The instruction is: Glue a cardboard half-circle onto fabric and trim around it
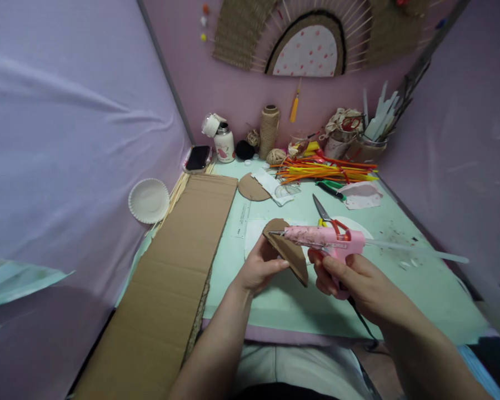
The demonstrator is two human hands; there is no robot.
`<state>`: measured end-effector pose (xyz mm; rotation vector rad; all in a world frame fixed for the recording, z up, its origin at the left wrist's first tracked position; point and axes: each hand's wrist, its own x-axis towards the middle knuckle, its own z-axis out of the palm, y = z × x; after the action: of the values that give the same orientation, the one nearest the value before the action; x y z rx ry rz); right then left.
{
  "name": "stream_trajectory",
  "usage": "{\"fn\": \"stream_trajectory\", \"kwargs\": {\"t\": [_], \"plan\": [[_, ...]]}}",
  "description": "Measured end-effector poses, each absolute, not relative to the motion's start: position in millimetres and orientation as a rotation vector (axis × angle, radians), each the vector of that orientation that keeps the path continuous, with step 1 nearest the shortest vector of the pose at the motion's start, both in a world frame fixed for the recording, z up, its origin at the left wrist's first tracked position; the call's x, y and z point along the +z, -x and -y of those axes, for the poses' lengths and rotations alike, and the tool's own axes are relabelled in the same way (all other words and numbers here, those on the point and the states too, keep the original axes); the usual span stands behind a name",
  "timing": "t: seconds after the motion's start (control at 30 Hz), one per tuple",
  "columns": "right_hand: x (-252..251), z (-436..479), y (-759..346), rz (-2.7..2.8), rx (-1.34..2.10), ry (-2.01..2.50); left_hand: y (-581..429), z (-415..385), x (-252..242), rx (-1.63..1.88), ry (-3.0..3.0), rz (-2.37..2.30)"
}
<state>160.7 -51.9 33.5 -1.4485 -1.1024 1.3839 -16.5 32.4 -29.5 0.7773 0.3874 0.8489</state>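
Note:
My left hand (260, 266) grips a curved piece of brown cardboard (294, 256), thumb on its near face, and holds it tilted above the table. In my right hand (344, 278) is a pink hot glue gun (316, 236), its metal nozzle pointing left at the cardboard's upper edge. From the gun's back sticks a long, whitish glue stick (420, 251). Just behind the gun lie scissors (323, 208) with red-orange handles. Whether the nozzle touches the cardboard I cannot tell.
A long cardboard strip (183, 244) runs along the table's left side, beside a white fluted dish (149, 200). Behind are a cardboard disc (250, 189), orange and yellow sticks (316, 171), green-handled pliers (331, 190), a twine spool (269, 130), an uncapped bottle (224, 145) and a phone (198, 158).

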Motion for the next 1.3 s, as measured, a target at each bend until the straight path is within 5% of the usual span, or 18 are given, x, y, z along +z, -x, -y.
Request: {"fn": "stream_trajectory", "kwargs": {"t": [1.3], "plan": [[33.7, 49.5, -168.0, 1.036, 1.323, 1.522, 17.9, -31.2, -24.6, 0.814, -0.775, -0.305]]}}
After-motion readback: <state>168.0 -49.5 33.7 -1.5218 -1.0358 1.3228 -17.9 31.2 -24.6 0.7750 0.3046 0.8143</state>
